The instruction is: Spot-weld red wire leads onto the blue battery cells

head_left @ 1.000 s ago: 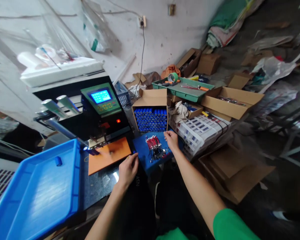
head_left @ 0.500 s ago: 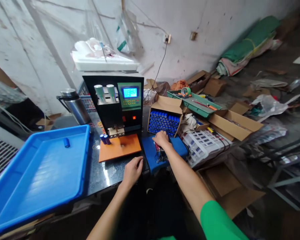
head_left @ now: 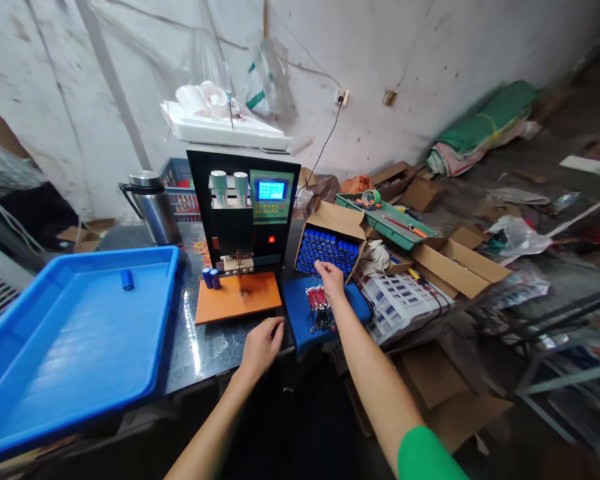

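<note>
My right hand (head_left: pixel 332 280) is pinched at the front edge of a cardboard box packed with blue cylindrical battery cells (head_left: pixel 325 247). A small pale spot shows at its fingertips; I cannot make out what it is. Just below lies a bundle of short red and black wire leads (head_left: pixel 319 308) on a blue cloth-like pad (head_left: pixel 300 313). My left hand (head_left: pixel 261 343), fingers curled in, rests at the table's front edge beside an orange plate (head_left: pixel 237 300). Whatever it may hold is hidden. Two blue cells (head_left: pixel 211 278) stand upright on the plate, before a black spot welder (head_left: pixel 235 227) with a lit screen.
At left sits a large blue tray (head_left: pixel 167 320) with one blue cell (head_left: pixel 127 279) inside. A steel jug (head_left: pixel 153 210) stands behind it. To the right are a green tool tray (head_left: pixel 387 223), a white plastic basket (head_left: pixel 395 307) and an open carton (head_left: pixel 460 267).
My right hand has lifted off the wire leads toward the box of cells, uncovering the bundle. My left hand stays by the table edge. The view has shifted slightly.
</note>
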Tool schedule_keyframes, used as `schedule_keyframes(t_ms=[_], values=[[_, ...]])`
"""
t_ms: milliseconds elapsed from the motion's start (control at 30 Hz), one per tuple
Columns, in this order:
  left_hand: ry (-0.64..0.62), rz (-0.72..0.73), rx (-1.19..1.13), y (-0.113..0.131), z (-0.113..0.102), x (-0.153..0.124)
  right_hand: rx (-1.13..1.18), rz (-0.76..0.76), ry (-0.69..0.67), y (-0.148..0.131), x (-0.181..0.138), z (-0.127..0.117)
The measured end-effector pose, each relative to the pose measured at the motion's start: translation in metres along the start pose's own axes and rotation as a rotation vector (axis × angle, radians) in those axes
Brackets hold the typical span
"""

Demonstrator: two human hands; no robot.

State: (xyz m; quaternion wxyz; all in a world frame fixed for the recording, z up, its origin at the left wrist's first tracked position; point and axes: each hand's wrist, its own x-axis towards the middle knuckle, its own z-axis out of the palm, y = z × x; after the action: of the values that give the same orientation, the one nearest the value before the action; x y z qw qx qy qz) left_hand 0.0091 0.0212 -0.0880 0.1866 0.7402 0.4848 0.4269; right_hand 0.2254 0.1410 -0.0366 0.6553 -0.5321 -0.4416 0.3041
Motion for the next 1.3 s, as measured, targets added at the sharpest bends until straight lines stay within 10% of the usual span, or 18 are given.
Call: schedule_keyframes(t_ms=[533, 1300], values=[[0.148, -0.193, -0.402, 0.056, -0.031, 0.007, 0.651, 0.286, -0.218, -0.048, -0.114, 0.022], [-0.03, -0.292, -0.338, 0.046, -0.067, -0.003, 0.082, 0.099, -0.687, -0.06, -0.151, 0.029]])
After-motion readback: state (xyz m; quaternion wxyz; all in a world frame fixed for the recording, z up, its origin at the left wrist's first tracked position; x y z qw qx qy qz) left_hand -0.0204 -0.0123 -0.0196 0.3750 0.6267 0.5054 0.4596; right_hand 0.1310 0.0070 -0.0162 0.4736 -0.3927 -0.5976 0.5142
